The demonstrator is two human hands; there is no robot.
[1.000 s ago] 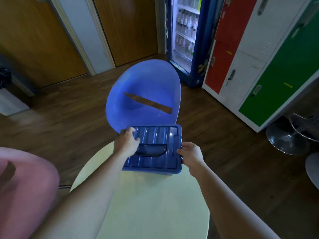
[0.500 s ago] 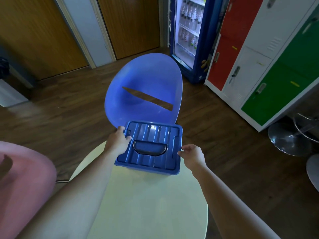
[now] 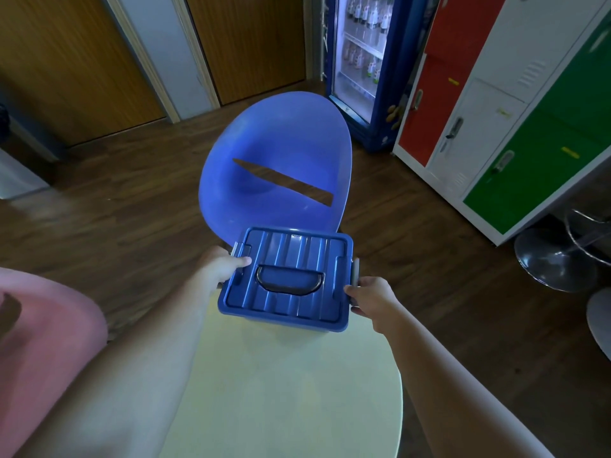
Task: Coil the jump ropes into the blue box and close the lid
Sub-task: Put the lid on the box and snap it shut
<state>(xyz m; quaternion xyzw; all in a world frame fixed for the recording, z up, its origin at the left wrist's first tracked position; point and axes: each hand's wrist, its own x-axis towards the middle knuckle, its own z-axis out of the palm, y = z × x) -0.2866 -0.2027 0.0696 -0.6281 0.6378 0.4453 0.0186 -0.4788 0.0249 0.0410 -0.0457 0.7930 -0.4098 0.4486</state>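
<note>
Two hands flank the blue plastic box at mid-frame on the pale round table: left hand pinches its ribbed lid at the rim, right hand curls round the grey side latch, likely to clip it down. Ropes unseen.

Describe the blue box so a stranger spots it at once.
Find the round pale table; at its far edge, before the blue shell chair, sits the ribbed blue plastic box between the left hand and right hand. Unlike the smooth chair, it is rectangular, with a dark handle set in its closed lid and grey side latches.
</note>
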